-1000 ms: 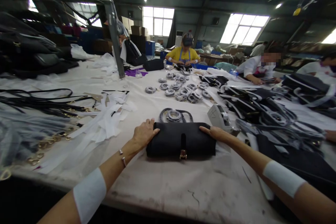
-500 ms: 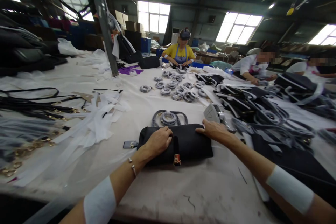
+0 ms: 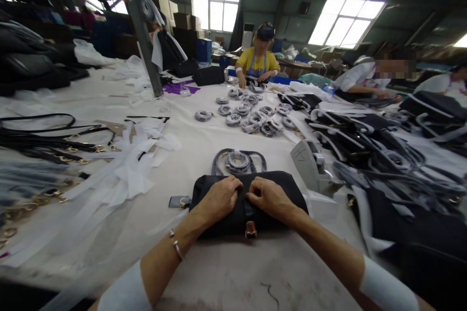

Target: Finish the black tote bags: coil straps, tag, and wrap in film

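A black handbag (image 3: 235, 218) lies flat on the white-covered table in front of me. My left hand (image 3: 222, 195) rests on its upper side, left of the middle strap, with the fingers curled against the material. On the other side of that strap, my right hand (image 3: 270, 198) has thumb and fingers bent together in a pinch on the bag. A gold-coloured clasp (image 3: 251, 229) shows at the strap's lower end. From the bag's left end sticks a grey tag (image 3: 178, 202). Just behind the bag sits a wrapped, coiled strap (image 3: 238, 160), with a dark handle looped around it.
A grey tape dispenser (image 3: 310, 165) stands beyond the bag's right end. Wrapped coils (image 3: 243, 110) lie farther back. Black bags (image 3: 350, 141) pile up at right; white strips (image 3: 127, 167) and black straps (image 3: 47, 138) cover the left. Co-workers (image 3: 258, 60) work across the table.
My right hand has moved left from the bag's right end to beside the middle strap. My left hand stays about where it was. The view has tilted down slightly.
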Available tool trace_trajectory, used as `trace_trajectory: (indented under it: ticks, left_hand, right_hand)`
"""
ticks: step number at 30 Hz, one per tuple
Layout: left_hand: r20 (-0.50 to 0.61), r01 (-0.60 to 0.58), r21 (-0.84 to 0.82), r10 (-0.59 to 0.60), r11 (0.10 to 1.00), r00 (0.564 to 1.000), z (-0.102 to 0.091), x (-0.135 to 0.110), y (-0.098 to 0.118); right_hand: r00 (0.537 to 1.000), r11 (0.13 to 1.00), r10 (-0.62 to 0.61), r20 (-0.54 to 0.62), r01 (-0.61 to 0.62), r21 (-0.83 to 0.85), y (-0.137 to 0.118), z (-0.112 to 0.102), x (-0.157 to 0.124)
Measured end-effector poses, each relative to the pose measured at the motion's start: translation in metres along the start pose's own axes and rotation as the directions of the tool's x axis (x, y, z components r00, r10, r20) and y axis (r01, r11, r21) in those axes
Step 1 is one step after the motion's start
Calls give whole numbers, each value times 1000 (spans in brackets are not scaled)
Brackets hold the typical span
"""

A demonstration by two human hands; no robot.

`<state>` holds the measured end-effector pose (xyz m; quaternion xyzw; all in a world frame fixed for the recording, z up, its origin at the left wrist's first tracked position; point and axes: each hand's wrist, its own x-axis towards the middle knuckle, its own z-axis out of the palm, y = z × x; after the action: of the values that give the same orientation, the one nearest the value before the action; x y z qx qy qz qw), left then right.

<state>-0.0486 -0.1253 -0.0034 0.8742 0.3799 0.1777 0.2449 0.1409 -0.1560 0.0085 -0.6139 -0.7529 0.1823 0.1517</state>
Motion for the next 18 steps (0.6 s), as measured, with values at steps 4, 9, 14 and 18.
trace_trajectory:
  ticks: [4, 9, 14, 18]
  left_hand:
    - [-22, -18, -90, 16, 996, 1000, -5, -6, 5]
    - [-18, -327, -132, 327, 936, 945, -13, -21, 16]
    - [36, -489, 65, 487, 870, 873, 3, -28, 13]
    - [-21, -309, 155, 316, 938, 949, 14, -29, 18]
  right_hand:
    - [998, 986, -61, -9, 59, -155, -3, 8, -2]
    - [996, 965, -88, -5, 84, -247, -4, 13, -2]
    - [992, 968, -96, -84, 74, -239, -4, 16, -1]
    - [980, 970, -96, -174, 53, -237, -7, 13, -11]
